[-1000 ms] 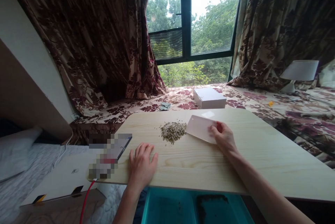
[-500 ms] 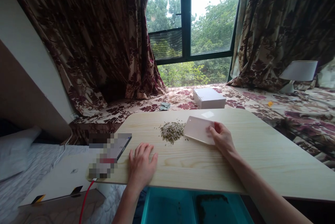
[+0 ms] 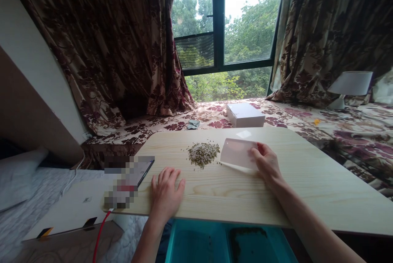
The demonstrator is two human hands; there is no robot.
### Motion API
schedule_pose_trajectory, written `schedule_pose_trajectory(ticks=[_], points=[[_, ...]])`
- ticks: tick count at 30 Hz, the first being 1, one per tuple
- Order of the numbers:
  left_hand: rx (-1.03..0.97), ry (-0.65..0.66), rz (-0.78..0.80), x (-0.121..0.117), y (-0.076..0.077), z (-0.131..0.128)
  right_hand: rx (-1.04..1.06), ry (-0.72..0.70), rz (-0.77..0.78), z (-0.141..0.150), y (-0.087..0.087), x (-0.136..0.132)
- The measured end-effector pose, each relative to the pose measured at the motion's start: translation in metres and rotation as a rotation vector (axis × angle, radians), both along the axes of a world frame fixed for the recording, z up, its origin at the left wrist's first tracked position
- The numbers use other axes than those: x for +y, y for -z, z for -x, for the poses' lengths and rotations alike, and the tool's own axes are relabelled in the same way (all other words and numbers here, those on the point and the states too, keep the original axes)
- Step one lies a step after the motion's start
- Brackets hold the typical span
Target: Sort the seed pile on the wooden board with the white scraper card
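A small heap of mixed green and white grains point(image 3: 203, 154) lies on the light wooden table point(image 3: 221, 197). My right hand point(image 3: 267, 162) grips a thin, whitish translucent plastic scraper point(image 3: 238, 153) by its right end, thumb on top. The scraper's left edge is just right of the heap, with a narrow gap between them. Flat on the tabletop, fingers slightly spread, my left hand point(image 3: 167, 189) rests in front and to the left of the heap, holding nothing.
Under the table's front edge sits a turquoise two-part bin point(image 3: 199, 242), dark bits in its right compartment. A partly blurred phone or tablet point(image 3: 144, 168) with a red cable point(image 3: 100, 234) lies at the left. Beyond the table are a white box point(image 3: 245, 114) and a lamp point(image 3: 350, 85).
My right hand has drawn the scraper slightly to the right, away from the heap. My left hand stays in place.
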State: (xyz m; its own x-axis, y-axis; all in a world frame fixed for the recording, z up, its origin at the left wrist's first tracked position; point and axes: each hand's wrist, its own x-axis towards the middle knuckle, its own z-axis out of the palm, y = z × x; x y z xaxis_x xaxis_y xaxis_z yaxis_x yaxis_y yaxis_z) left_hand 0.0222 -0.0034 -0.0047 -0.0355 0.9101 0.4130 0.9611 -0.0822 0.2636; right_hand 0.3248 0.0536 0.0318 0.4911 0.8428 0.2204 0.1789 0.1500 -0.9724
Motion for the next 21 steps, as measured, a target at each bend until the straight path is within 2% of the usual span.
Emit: schedule_pose_trajectory(ticks=[21], points=[[-0.007,-0.001,0.008,-0.0005,-0.0005,0.0,-0.003,-0.051,0.002,0.0032,0.0011,0.0008]])
